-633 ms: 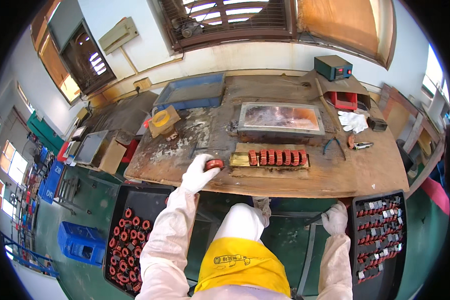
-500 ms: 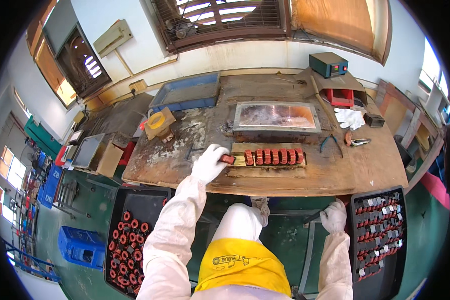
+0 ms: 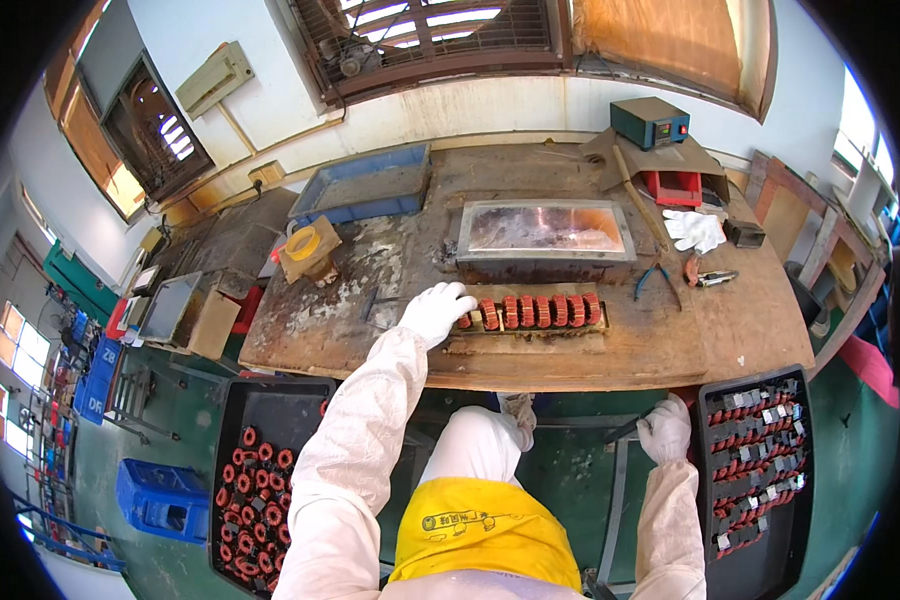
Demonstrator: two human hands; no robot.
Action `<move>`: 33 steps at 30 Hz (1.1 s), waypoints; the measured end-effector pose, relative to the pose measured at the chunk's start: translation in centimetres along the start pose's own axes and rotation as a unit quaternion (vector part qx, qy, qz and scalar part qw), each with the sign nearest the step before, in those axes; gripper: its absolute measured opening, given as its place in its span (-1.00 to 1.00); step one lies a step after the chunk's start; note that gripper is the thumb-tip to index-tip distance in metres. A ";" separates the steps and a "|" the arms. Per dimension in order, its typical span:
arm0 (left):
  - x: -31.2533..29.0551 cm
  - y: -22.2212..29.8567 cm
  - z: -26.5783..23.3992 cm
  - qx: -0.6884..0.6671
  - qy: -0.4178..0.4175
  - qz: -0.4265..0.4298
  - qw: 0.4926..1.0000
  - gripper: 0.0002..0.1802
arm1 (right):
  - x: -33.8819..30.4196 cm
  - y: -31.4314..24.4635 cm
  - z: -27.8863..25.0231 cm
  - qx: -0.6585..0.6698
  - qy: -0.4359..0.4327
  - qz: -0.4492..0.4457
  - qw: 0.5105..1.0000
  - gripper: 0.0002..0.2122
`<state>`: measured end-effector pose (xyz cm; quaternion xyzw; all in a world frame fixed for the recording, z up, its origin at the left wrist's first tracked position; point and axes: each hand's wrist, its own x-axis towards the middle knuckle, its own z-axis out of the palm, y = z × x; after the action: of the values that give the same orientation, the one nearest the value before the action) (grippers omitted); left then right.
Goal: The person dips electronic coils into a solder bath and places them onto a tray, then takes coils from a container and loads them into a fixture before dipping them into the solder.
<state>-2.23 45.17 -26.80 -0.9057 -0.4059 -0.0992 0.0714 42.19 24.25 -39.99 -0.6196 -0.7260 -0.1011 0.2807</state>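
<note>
My white-gloved left hand (image 3: 438, 313) is closed on a red copper-wound toroidal coil (image 3: 464, 321), mostly hidden by the fingers. It is at the left end of a narrow slotted holder (image 3: 604, 327), where several more toroidal coils (image 3: 543, 312) stand upright in a row. My right hand (image 3: 664, 432), also gloved, is below the table's front edge, beside the right-hand black tray. Its fingers are curled; what they grip, if anything, is hidden.
Loose coils lie in a black tray (image 3: 232, 410) at left; coils with dark blocks sit in rows in another black tray (image 3: 792, 560) at right. Behind the holder is a metal-framed solder pot (image 3: 545, 230). Pliers (image 3: 656, 281), a white glove (image 3: 694, 231) and a blue tray (image 3: 362, 207) lie on the table.
My left hand has moved slightly right, bringing the coil from just outside the holder's left end to the row. The right hand has stayed put. The view has shifted a little.
</note>
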 end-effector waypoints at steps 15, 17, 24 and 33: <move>2.2 3.4 -0.2 -0.021 0.034 -0.046 0.998 -0.46 | -0.2 0.5 0.2 -0.008 -0.044 -0.002 0.999 -0.88; 2.2 3.3 0.6 -0.005 0.021 -0.048 0.999 -0.44 | -0.4 0.6 0.6 0.003 -0.038 0.000 0.999 -0.87; 1.7 1.6 0.9 0.013 0.026 -0.022 0.999 -0.44 | -0.2 0.1 0.0 -0.014 -0.025 0.011 1.000 -0.86; 2.6 2.9 -0.8 0.040 -0.036 -0.049 0.997 -0.40 | 0.2 0.0 -0.3 0.006 -0.040 0.000 0.999 -0.87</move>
<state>1.51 45.00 -25.56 -0.8840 -0.4559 -0.0535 0.0881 42.23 24.30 -39.66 -0.6214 -0.7372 -0.0724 0.2553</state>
